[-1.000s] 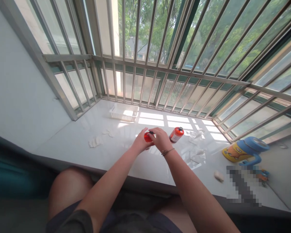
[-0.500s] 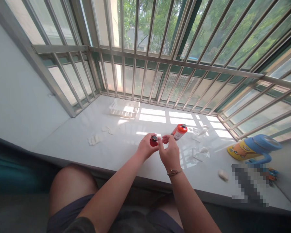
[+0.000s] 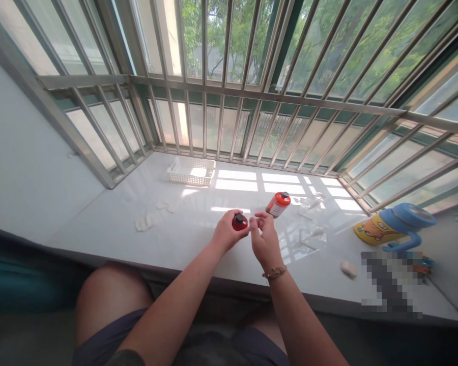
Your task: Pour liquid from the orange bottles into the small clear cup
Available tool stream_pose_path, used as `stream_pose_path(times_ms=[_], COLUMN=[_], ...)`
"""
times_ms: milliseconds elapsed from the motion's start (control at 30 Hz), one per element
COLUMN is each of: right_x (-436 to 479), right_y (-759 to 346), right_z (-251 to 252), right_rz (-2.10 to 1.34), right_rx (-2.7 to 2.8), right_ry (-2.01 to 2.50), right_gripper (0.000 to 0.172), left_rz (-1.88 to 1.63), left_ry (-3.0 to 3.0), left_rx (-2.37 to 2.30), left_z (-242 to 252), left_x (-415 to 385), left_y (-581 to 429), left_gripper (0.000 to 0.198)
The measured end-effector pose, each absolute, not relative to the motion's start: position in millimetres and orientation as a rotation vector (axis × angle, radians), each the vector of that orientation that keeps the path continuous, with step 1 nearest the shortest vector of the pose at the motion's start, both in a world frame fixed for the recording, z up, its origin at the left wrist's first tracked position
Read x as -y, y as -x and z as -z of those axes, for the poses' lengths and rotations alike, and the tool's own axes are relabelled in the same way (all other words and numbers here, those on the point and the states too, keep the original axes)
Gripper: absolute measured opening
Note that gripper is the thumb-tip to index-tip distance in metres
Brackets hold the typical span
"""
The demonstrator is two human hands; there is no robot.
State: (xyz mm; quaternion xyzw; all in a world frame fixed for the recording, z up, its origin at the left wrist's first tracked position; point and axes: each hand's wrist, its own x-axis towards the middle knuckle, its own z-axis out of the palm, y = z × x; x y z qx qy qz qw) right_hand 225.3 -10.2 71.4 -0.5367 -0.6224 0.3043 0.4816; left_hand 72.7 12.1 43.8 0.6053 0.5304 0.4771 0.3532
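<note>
Surface: white windowsill (image 3: 191, 239)
Left hand (image 3: 226, 233): clamped on red bottle (image 3: 239, 222)
Right hand (image 3: 264, 241): open, apart; nearer orange bottle (image 3: 278, 204), ahead, axis slanting right

Two hands (image 3: 227, 231) (image 3: 264, 239), two bottles (image 3: 239, 222) (image 3: 278, 204), one basket (image 3: 191, 172).

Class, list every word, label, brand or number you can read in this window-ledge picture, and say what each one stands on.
Nothing can be read for certain.
White label on the orange bottle: too small to read.
Red bottle in the left hand: no text shows.
Yellow cup: cartoon picture, no legible words.
</note>
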Motion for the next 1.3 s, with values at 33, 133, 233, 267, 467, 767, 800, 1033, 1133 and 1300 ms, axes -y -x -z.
stream_pose_path(times_ms=[33, 133, 233, 267, 467, 767, 800, 1033, 1133, 1300], right_x=[11.3, 18.5, 26.6, 27.7, 13.5, -23.6, -26.3, -48.8, -75.7, -132.2], right_y=[-227.1, -237.3, -258.4, -268.6, -349.0, -443.6, -452.5, -492.7, -494.6, -489.7], right_z=[-71.1, -70.6, -71.3, -71.9, -75.7, -54.6, -51.8, -63.0, -83.1, -98.5], right_rz=[-0.726, -0.657, -0.409, -0.281, 0.28, 0.504, 0.484, 0.581, 0.482, 0.184], right_rx=[1.474, 1.45, 1.561, 1.607, 1.797, 2.229, 2.247, 2.222, 2.193, 2.127], right_ry=[1.343, 1.386, 1.418, 1.424, 1.507, 2.071, 2.115, 2.138, 2.062, 2.213], right_gripper=[0.042, 0.04, 0.036, 0.033, 0.023, 0.03, 0.028, 0.042, 0.049, 0.058], left_rz=[-1.232, -1.243, -1.273, -1.287, -1.303, -1.084, -1.057, -1.16, -1.289, -1.125], left_ry=[-1.566, -1.569, -1.558, -1.559, -1.66, -2.2, -2.289, -2.205, -2.043, -2.172], left_rx=[-1.377, -1.391, -1.406, -1.405, -1.276, -1.209, -1.184, -1.171, -1.318, -1.26], left_z=[-43.8, -43.1, -40.2, -38.7, -27.0, -17.1, -16.4, -16.4, -26.4, -48.2], left_x=[-11.8, -10.2, -8.4, -8.0, -14.0, -46.2, -46.9, -66.4, -95.9, -151.5], left_y=[-72.8, -74.4, -79.6, -82.7, -126.3, -242.2, -248.2, -234.5, -226.7, -236.9], left_gripper=[0.055, 0.056, 0.056, 0.056, 0.061, 0.112, 0.126, 0.111, 0.097, 0.116])
